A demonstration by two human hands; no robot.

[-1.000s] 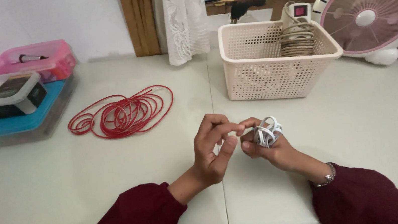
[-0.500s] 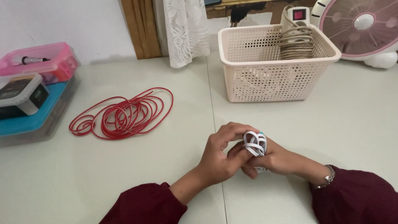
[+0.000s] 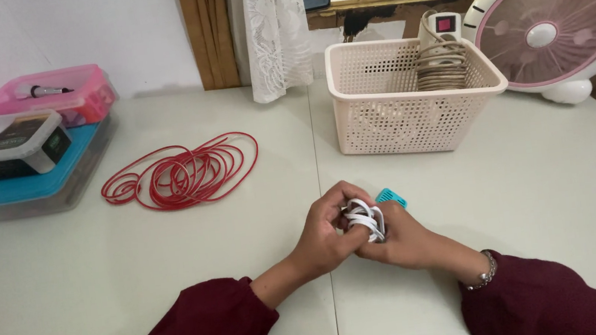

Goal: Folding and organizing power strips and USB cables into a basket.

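Note:
Both my hands meet above the table's near middle. A small bundle of coiled white cable (image 3: 365,220) sits between them. My right hand (image 3: 398,238) grips the bundle from the right and below. My left hand (image 3: 325,232) closes its fingers over the bundle's left side. A small teal piece (image 3: 391,196) shows just behind my right hand's fingers; whether it is held or lying on the table I cannot tell. A loose coil of red wire (image 3: 185,172) lies on the table to the far left of my hands.
A cream perforated basket (image 3: 412,112) holding a coiled power strip (image 3: 441,59) stands at the back centre. A pink and white fan (image 3: 553,22) is at the back right. Stacked plastic boxes (image 3: 24,159) sit at the far left.
My hands have closed together around the white cable bundle and shifted slightly left and toward me. The teal piece now shows behind my right hand.

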